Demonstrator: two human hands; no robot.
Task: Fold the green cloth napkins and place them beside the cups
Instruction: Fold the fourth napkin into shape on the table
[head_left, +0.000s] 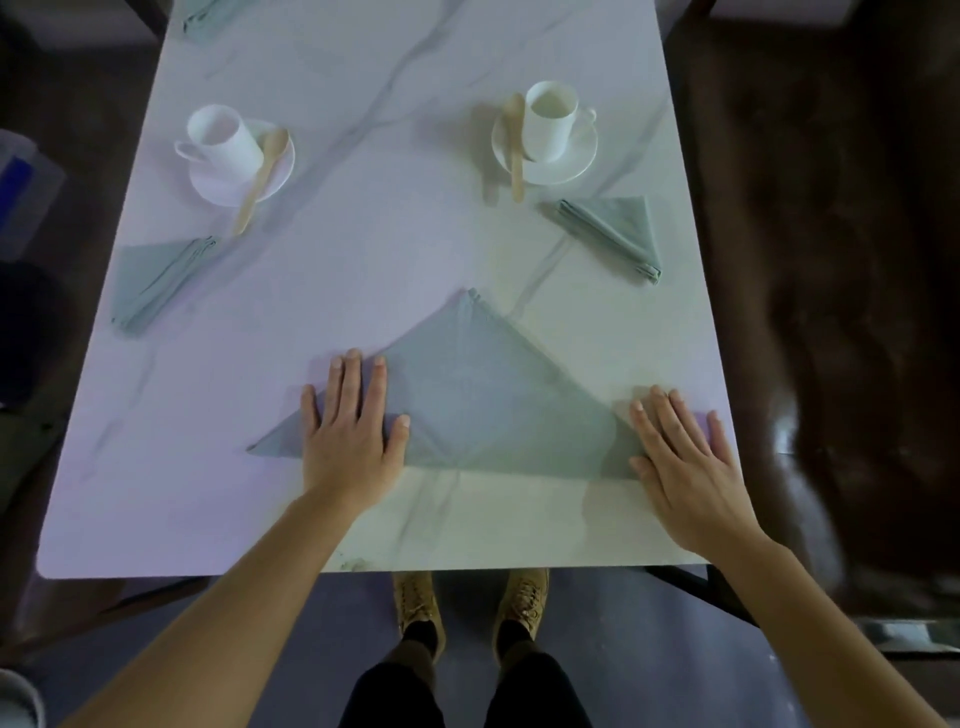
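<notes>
1. Near the front edge of the table (363, 249): a green napkin (483, 410) folded into a wide triangle, long edge nearest, tip pointing far.
2. Pressed on its left part by the left hand (353, 431), palm down, fingers (350, 379) straight and slightly spread, thumb out to the side.
3. Pinned at its right corner by the right hand (685, 457), fingers straight and close together; nothing pinched by either hand.
4. Judged light, thin and limp: no stiffness to keep a crease unaided, so worth smoothing along every fold. Apt to slide on the smooth table if pushed from one side only.
5. Best taken at a corner, pinched between thumb and fingertip, with the other palm holding the rest down. Layers at the far tip possibly a little out of line, though too blurred to be sure.
6. Farther off: left folded napkin (156, 280) near the left cup (223, 137), right folded napkin (618, 234) just beside the right cup (550, 119). Each cup on a saucer with a wooden spoon.
</notes>
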